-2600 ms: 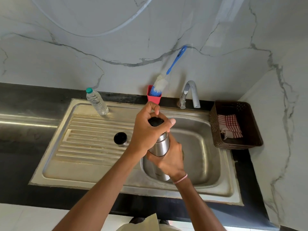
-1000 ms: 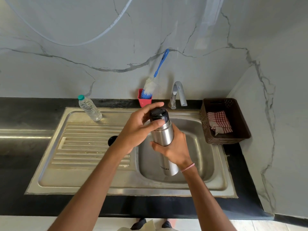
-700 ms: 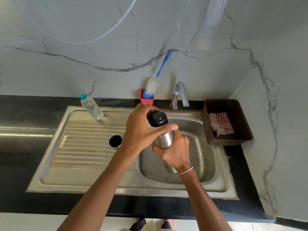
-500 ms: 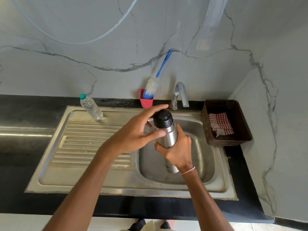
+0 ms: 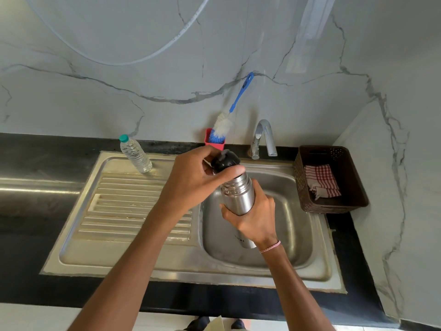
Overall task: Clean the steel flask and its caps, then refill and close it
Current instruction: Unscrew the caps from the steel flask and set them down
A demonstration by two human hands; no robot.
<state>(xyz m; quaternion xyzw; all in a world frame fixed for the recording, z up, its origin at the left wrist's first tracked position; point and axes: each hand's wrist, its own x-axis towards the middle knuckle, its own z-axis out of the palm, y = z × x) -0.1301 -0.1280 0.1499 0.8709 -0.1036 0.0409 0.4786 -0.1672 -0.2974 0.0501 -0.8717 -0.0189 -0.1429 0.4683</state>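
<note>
Left hand (image 5: 191,180), fingers now closed round the black cap (image 5: 225,161) rather than spread beside it as just before, tops the flask (image 5: 237,194), rigid smooth steel likely slippery if wet and best gripped mid-barrel, where the right hand (image 5: 255,218) clasps it above the sink (image 5: 300,225), frame centre.

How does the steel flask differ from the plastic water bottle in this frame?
1. The steel flask is opaque, shiny metal; the plastic bottle is clear.
2. The flask is held over the sink basin by the right hand; the bottle stands untouched on the drainboard.
3. The flask has a black cap, gripped by the left hand; the bottle has a teal cap.
Shared: both are capped.
</note>
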